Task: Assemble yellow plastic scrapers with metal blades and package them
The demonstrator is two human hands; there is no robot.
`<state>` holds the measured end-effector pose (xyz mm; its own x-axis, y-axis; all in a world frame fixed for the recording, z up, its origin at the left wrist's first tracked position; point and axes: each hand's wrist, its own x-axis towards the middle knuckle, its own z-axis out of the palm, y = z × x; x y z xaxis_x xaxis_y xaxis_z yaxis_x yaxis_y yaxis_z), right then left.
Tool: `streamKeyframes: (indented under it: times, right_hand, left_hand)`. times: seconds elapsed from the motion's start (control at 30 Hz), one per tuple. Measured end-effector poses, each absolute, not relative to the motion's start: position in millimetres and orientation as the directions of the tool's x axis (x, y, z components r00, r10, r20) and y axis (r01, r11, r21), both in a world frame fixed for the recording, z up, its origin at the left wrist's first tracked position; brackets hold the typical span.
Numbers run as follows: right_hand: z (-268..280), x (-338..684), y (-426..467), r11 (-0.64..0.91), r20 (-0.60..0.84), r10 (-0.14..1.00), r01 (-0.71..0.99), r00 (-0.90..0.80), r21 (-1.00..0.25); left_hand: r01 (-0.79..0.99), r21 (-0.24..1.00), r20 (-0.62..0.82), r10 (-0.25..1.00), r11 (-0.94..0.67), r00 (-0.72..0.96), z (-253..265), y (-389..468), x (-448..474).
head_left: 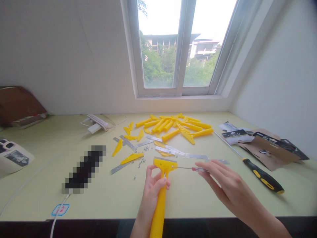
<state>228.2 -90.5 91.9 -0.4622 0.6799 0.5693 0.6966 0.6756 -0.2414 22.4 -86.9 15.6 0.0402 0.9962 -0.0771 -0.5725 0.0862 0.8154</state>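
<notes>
My left hand (155, 185) is closed around the neck of a yellow scraper (160, 201), whose ribbed handle points down toward me. A metal blade edge shows along the top of its wide head. In my right hand (225, 181) is a small screwdriver (199, 169) with a clear and red handle, held between the fingertips. Its thin shaft lies level, and the tip meets the right side of the scraper head at a screw. Beyond my hands lie loose screws (141, 162), flat metal blades (121, 167) and yellow triangular plates (132, 158).
A pile of yellow scraper handles (168, 125) lies near the window. At right are a large black and yellow screwdriver (264, 177) and opened cardboard packaging (269, 152). A pixelated dark object (84, 170) with a white cable and a white power strip (97, 122) are at left.
</notes>
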Motion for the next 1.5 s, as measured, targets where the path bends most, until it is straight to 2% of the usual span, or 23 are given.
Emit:
streamKeyframes:
  times: [0.17, 0.3, 0.53, 0.73, 0.87, 1.03, 1.5]
  right_hand:
    - [90.5, 224.8, -92.0, 0.595, 0.550, 0.756, 0.722, -0.354, -0.354]
    - [86.5, 220.6, -90.1, 0.529, 0.545, 0.786, 0.775, -0.293, -0.346]
    - [89.6, 214.5, -91.0, 0.528, 0.450, 0.825, 0.749, -0.340, -0.401]
    - [96.5, 220.3, -91.2, 0.651, 0.486, 0.738, 0.683, -0.468, -0.332]
    - [97.9, 219.8, -90.1, 0.652, 0.569, 0.698, 0.715, -0.434, -0.254]
    - [98.3, 216.4, -89.6, 0.650, 0.597, 0.672, 0.735, -0.437, -0.193]
    - [103.2, 209.7, -87.8, 0.601, 0.601, 0.694, 0.778, -0.396, -0.182]
  left_hand:
    - [-0.580, 0.811, -0.069, 0.997, 0.081, 0.043, 16.5, -87.6, 23.2]
    - [-0.587, 0.805, -0.073, 0.997, 0.082, 0.041, 17.6, -87.8, 23.4]
    - [-0.575, 0.814, -0.078, 0.997, 0.077, 0.024, 16.8, -86.7, 23.2]
    - [-0.576, 0.814, -0.071, 0.997, 0.073, 0.026, 15.8, -86.5, 23.0]
    - [-0.581, 0.810, -0.071, 0.997, 0.076, 0.032, 16.0, -86.6, 23.1]
    - [-0.580, 0.811, -0.083, 0.996, 0.083, 0.027, 15.6, -86.6, 23.0]
    - [-0.581, 0.809, -0.086, 0.996, 0.093, 0.040, 16.2, -86.9, 22.2]
